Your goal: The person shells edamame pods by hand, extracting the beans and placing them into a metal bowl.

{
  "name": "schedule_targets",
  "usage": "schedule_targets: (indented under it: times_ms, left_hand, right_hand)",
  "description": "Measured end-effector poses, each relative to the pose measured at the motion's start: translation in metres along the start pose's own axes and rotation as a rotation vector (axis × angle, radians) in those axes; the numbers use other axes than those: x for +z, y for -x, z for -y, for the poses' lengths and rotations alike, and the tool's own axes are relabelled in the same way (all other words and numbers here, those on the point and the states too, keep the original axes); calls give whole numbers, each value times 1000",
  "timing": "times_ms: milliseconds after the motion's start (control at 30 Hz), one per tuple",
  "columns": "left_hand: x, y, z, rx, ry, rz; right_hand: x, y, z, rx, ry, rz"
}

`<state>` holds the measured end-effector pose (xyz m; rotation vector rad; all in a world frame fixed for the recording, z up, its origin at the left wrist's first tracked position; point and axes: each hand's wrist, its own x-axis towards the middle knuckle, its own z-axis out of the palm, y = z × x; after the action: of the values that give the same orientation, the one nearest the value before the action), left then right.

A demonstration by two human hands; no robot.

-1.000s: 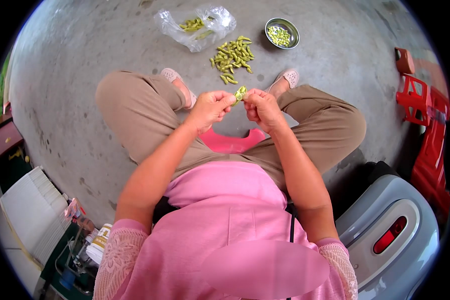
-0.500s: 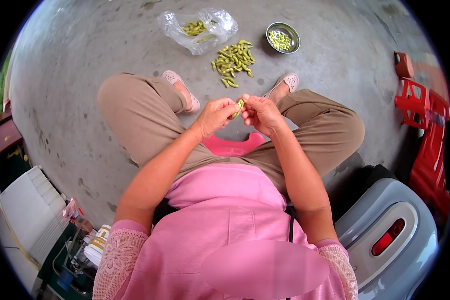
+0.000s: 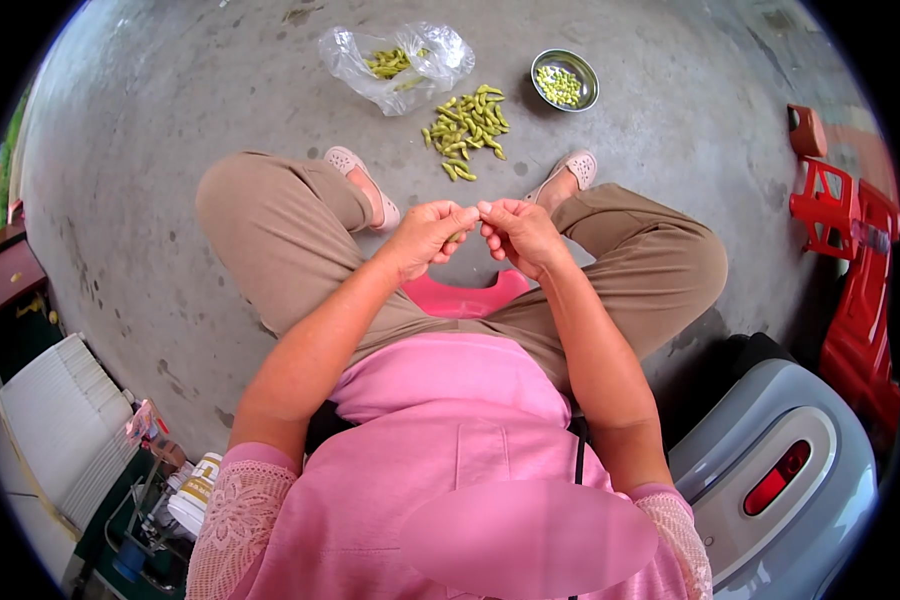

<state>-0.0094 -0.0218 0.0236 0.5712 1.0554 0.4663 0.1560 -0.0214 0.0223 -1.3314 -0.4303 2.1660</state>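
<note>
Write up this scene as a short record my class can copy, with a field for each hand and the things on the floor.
Left hand: curled around a green pod, mostly hidden
Right hand: close beside the left; anything it holds is hidden
Bag: clear plastic, pods inside
Bowl: metal, shelled beans inside
Loose pods: heaped on the floor, nearer than the bowl

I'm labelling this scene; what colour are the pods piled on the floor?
The pods are yellowish green, seen best in the head view.
</note>
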Motion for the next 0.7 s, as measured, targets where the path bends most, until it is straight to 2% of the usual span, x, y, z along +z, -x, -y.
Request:
schedule_targets:
  times_ms: [67,233,400,467,567,700]
  left_hand:
    - [-2,-1,-1,-57,95,54]
    - [6,3,-5,-63,20,9]
    - [0,3,-3,-78,-2,22]
    - [-2,4,-5,-111,146,63]
    - [-2,3,-5,-93,115,56]
    - [4,3,-5,-75,34,14]
  right_hand:
    - [1,0,1,-25,16,-7]
    - [3,2,0,-116,199,-95]
    - [3,0,-3,-105,158,-45]
    - [3,1,-3,-120,147,-28]
    - [3,1,-3,-141,120,1]
    - [5,1,-4,-195,249,-73]
